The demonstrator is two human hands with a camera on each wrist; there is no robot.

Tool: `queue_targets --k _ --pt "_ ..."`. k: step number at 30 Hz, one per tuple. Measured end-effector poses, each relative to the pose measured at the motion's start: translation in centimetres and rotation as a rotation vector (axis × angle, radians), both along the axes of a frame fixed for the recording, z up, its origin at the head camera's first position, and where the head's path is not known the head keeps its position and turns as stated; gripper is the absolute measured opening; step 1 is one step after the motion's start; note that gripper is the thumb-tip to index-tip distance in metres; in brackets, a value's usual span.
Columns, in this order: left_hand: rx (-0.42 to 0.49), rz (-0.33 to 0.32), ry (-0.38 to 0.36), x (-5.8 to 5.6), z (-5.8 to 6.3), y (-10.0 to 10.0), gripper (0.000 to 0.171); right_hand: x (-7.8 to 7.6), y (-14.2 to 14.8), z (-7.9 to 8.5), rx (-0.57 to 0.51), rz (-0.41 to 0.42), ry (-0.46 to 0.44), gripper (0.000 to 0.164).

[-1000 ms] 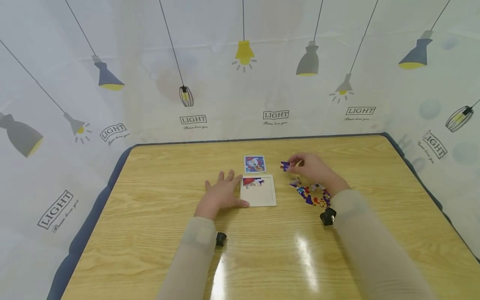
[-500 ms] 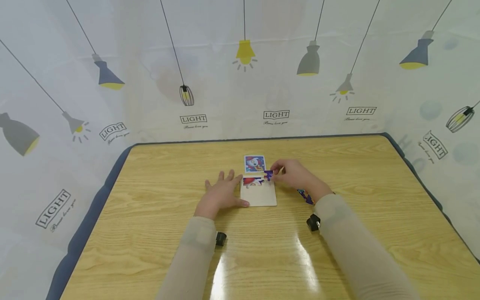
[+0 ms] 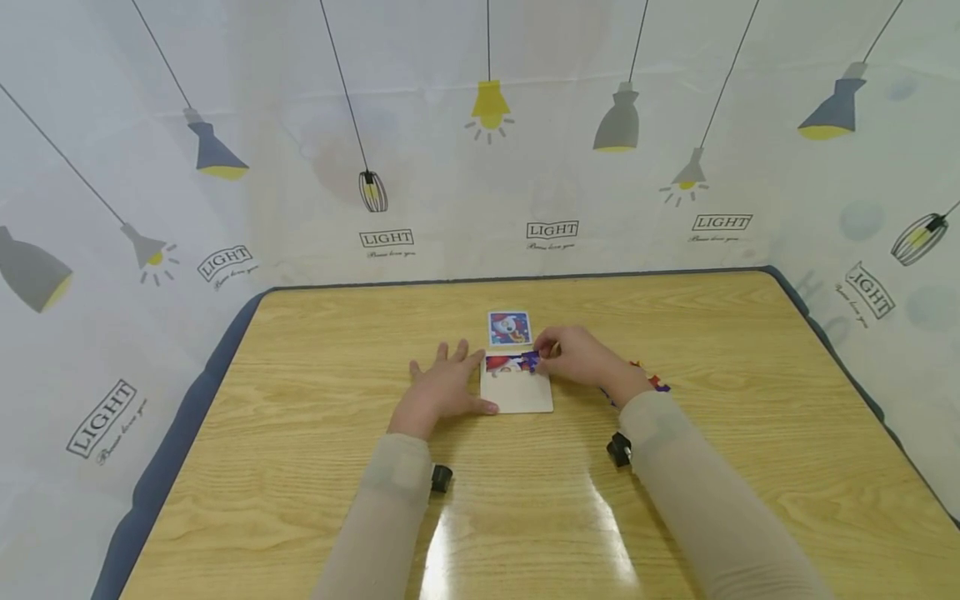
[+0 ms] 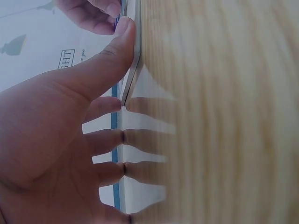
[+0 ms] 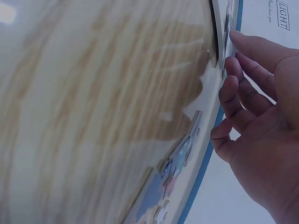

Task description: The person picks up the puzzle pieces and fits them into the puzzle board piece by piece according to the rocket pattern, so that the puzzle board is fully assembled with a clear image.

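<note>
My left hand lies spread at the left side of a pale square puzzle board. Its thumb rests on the board's near corner, and in the left wrist view the thumb lies over the board's edge. At the board's far right corner my right hand pinches a purple jigsaw piece, partly covered by the fingertips. The piece lies against the joined red, white and purple pieces along the far edge. Beyond the board is a small picture card with a white-faced character in red.
Loose jigsaw pieces lie right of the board, partly hidden under my right forearm; the right wrist view shows several pieces flat on the wooden table. A lamp-patterned white sheet rises behind the table's far edge.
My right hand has carried the purple piece leftward from beside the loose pieces to the board's far right corner and lowered it there. My left hand has stayed in place.
</note>
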State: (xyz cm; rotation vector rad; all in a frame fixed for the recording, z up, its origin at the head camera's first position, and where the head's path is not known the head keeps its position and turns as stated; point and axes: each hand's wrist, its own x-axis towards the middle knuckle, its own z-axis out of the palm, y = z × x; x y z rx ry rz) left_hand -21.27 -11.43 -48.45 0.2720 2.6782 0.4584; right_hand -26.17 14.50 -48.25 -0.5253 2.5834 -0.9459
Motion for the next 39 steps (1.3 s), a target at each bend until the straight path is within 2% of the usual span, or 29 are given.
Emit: queue_targets --k 9,24,39 --pt "-0.002 -0.001 0.003 -0.07 -0.24 -0.07 0.106 0.11 -0.05 0.19 0.017 -0.004 -0.020 0.031" --pt "0.004 0.005 -0.001 0.15 0.20 0.13 0.106 -0.13 -0.48 0.14 0.041 -0.003 -0.015 0.033" --pt "-0.010 0.000 0.000 0.19 0.18 0.08 0.106 -0.21 -0.78 -0.40 0.062 0.023 -0.002 0.029"
